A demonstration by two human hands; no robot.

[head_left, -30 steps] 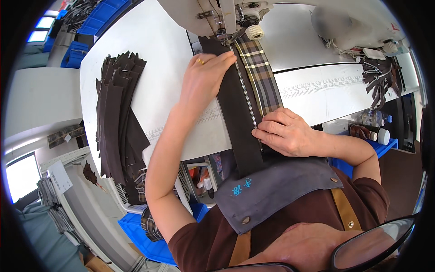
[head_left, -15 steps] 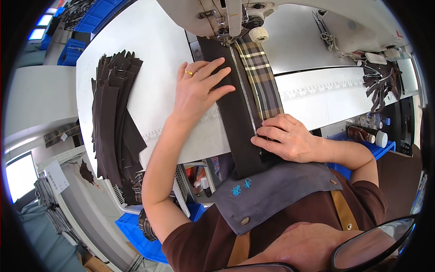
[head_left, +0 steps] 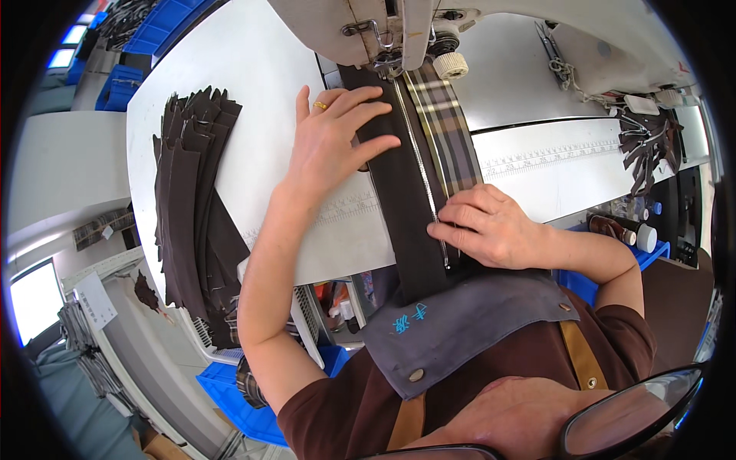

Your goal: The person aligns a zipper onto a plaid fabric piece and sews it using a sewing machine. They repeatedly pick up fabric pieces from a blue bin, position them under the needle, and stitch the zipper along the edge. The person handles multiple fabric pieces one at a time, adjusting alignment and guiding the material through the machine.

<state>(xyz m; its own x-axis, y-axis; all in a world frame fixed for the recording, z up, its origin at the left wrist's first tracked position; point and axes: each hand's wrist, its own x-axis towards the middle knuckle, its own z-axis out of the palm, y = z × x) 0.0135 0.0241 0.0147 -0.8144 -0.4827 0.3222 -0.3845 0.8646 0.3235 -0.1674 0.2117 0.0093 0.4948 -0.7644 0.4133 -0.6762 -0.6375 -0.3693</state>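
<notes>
A dark brown fabric strip (head_left: 391, 184) runs from under the presser foot of the sewing machine (head_left: 360, 27) down to my apron. Along it lies a silver metal zipper (head_left: 418, 157), with plaid fabric (head_left: 447, 126) on its right side. My left hand (head_left: 333, 138) lies flat with fingers spread, its fingertips on the brown strip left of the zipper. Lower down, my right hand (head_left: 487, 226) pinches the zipper and the fabric edge between thumb and fingers. The cloth's far end is hidden beneath the machine head.
At the left of the white table (head_left: 268, 100) lies a pile of dark brown fabric strips (head_left: 192, 199), hanging over the edge. Tweezers (head_left: 550, 50) and a bundle of zipper pieces (head_left: 648, 142) sit at the right. Blue bins (head_left: 253, 399) and bottles (head_left: 644, 236) stand below the table.
The zipper and fabric have shifted slightly under the machine. My right hand has moved up a little along the zipper; my left hand stays spread in nearly the same place.
</notes>
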